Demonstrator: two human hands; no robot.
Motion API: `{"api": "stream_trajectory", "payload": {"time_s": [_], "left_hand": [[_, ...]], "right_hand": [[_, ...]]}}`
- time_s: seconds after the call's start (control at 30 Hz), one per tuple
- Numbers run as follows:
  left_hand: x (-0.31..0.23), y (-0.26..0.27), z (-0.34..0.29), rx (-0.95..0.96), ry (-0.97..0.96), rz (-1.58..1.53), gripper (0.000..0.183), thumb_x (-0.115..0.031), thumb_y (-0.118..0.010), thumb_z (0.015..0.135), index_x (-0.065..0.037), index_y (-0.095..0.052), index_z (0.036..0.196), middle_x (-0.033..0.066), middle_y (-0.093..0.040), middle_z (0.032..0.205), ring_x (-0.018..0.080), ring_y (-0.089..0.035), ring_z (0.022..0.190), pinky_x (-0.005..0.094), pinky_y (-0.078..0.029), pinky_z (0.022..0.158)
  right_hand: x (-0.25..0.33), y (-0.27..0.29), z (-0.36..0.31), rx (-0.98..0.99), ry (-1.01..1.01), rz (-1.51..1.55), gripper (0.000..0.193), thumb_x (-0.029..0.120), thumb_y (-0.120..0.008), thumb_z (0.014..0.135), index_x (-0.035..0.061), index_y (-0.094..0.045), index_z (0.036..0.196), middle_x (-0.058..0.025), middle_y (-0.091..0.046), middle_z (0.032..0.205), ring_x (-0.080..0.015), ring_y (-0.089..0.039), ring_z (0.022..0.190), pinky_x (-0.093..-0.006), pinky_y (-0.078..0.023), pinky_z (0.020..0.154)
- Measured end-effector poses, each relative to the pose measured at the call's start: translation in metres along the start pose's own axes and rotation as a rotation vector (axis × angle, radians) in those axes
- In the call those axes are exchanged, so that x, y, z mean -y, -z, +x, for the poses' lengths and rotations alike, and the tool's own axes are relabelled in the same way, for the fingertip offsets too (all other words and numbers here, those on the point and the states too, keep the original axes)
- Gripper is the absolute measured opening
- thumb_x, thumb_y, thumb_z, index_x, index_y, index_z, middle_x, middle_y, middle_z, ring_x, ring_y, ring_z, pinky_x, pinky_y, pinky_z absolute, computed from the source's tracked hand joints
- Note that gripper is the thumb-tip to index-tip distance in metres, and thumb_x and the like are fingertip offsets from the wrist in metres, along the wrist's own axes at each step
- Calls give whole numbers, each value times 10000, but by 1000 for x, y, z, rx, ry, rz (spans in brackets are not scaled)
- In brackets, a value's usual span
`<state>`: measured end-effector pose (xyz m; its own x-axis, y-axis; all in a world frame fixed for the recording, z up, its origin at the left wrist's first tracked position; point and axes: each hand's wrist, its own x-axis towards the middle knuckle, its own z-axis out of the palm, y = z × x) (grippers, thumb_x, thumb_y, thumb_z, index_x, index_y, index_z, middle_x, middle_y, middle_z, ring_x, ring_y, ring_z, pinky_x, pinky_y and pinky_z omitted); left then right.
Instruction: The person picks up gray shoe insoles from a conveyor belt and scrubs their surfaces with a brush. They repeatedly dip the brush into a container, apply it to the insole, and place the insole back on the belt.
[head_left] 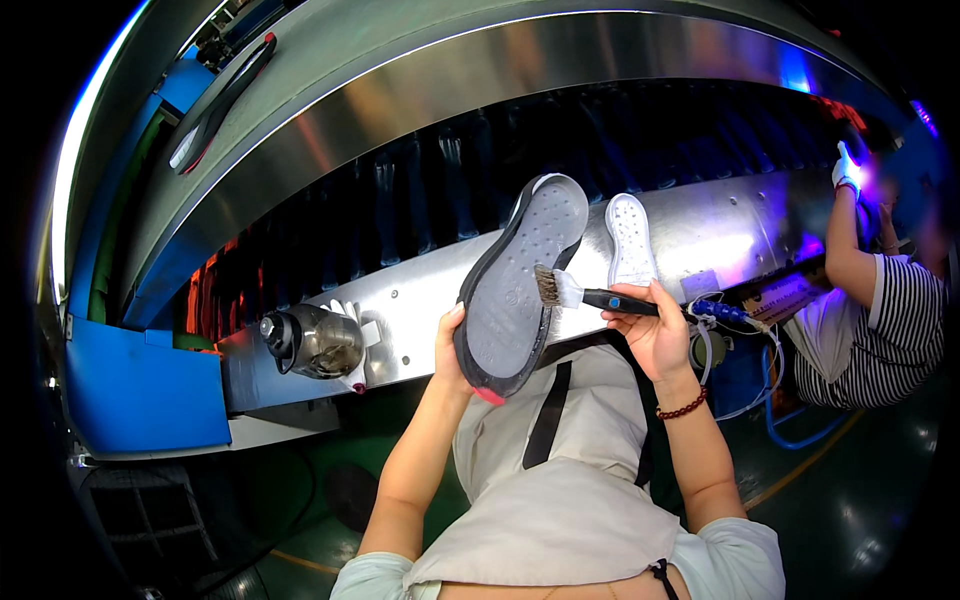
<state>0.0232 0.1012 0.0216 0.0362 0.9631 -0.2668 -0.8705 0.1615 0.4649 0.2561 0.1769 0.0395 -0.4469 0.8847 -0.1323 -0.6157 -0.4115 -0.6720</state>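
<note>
A shoe sole, grey inside with a black rim and a red tip, is held up tilted in front of me. My left hand grips its left edge near the red end. Between the fingers of my right hand is a brush with a black handle. Its brown bristles touch or hover right by the sole's inner face, at the right side; I cannot tell which. Just beyond my right hand, a smaller white sole-shaped piece lies on the metal ledge.
A dark-lidded clear bottle stands on the ledge's left end. Another sole rests on the conveyor belt behind the metal rail. At the right, a person in a striped top reaches with a gloved hand. Cables and a hose hang nearby.
</note>
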Motion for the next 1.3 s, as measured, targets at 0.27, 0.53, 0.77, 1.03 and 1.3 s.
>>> {"api": "stream_trajectory", "payload": {"time_s": [0.27, 0.53, 0.77, 1.03, 1.3], "left_hand": [[3, -9, -5, 46, 97, -59, 603, -415, -421, 792, -19, -365, 1244, 192, -456, 1204, 351, -496, 1038, 502, -398, 879], [2, -9, -3, -73, -2, 86, 529, -342, -424, 813, 9, -396, 1208, 175, -501, 1153, 279, -523, 1008, 397, -410, 887], [5, -2, -1, -121, -23, 130, 494, -331, -439, 798, 5, -443, 1161, 157, -534, 1106, 264, -534, 980, 377, -426, 861], [2, -15, -5, -139, -35, 92, 464, -318, -452, 805, 14, -457, 1129, 161, -544, 1080, 239, -554, 955, 353, -446, 838], [-7, -9, 10, -107, -37, -117, 641, -486, -434, 734, -102, -388, 1247, 136, -452, 1224, 344, -471, 1076, 595, -390, 811]], "right_hand": [[-8, 4, -2, -35, -25, -24, 465, 284, -316, 918, -113, -554, 963, -187, -615, 831, -255, -617, 742, -314, -495, 682], [-8, -12, -4, 167, -116, -450, 529, 356, -313, 928, -103, -575, 890, -185, -618, 785, -219, -628, 623, -295, -535, 589], [-14, -27, -7, 151, -8, -669, 421, 315, -455, 892, -81, -597, 899, -139, -627, 789, -151, -620, 684, -239, -509, 654], [-15, -20, -2, 47, 212, -785, 420, 285, -409, 913, -102, -570, 928, -163, -620, 845, -164, -619, 721, -253, -508, 684], [17, 23, 10, -343, 436, -405, 492, 340, -310, 933, -100, -528, 966, -174, -601, 896, -191, -626, 720, -280, -520, 694]]}}
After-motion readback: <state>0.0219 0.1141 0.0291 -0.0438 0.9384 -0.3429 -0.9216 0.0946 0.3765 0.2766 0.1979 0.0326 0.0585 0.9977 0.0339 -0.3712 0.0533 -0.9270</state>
